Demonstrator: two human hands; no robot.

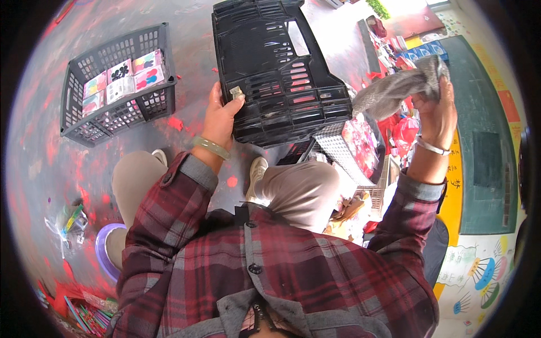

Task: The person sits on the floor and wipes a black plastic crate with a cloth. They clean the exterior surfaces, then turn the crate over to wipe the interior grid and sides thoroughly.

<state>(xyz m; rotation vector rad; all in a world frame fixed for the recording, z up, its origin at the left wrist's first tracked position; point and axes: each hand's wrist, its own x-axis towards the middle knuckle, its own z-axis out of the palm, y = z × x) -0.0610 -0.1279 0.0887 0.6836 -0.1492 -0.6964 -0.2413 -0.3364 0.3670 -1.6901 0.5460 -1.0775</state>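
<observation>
Black crate (pixel 273 70) is tilted at the far centre, its left side clamped in the left hand (pixel 221 115); the right hand (pixel 438 115), well apart, grips a grey cloth (pixel 397 89). Far left stands a slatted basket (pixel 127 121).

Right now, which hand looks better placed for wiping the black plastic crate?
Probably the right hand: it holds the grey cloth near the black plastic crate, while the left hand is occupied gripping the crate's edge.

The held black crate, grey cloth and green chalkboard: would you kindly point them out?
Black crate (pixel 267 76), head view: its slotted face.
Grey cloth (pixel 397 89), head view: its middle.
Green chalkboard (pixel 482 125), head view: its middle.
</observation>
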